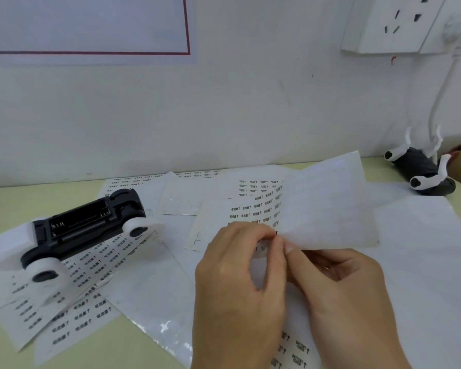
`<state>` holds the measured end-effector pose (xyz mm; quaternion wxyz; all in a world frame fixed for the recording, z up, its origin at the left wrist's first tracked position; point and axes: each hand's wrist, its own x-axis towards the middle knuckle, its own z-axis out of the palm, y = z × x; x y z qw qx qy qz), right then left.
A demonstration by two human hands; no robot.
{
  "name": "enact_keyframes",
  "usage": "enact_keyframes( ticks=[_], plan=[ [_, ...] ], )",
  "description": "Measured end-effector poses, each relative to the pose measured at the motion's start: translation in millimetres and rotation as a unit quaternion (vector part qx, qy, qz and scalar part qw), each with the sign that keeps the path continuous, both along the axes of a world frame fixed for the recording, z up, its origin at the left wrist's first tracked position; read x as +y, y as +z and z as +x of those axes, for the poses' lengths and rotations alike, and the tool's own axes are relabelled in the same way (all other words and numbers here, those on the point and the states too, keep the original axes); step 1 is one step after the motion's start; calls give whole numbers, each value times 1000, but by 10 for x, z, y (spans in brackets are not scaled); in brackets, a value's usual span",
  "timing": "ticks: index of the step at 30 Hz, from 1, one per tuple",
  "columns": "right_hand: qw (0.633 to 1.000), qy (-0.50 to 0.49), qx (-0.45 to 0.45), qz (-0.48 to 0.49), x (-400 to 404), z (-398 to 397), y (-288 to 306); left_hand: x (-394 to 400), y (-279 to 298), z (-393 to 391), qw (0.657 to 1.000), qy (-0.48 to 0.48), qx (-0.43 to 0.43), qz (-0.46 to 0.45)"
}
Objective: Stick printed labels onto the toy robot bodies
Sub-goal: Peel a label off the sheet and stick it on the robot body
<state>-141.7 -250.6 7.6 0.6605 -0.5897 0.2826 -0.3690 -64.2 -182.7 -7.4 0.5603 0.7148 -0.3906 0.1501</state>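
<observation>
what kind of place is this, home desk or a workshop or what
Probably a small assembly or packing workbench, not a home desk. Many white printed label sheets cover the pale green tabletop, two black-and-white toy robot bodies lie waiting, and both hands pinch a sheet.

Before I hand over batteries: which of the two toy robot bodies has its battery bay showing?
The toy robot body on the left, lying on the label sheets, shows its open black battery bay. The other body, at the far right by the wall, shows none.
</observation>
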Motion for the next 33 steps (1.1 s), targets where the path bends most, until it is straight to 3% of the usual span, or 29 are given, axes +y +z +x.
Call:
enact_keyframes(
  ticks=[17,28,33],
  plan=[
    [1000,-6,-2,14,14,20,5,-15,-25,10,1000,-9,7,-13],
    [998,-39,38,-10,61,30,37,-17,-60,39,995,26,-91,24],
    [998,-41,44,-16,62,29,23,-29,-67,31,996,35,-78,18]
  ],
)
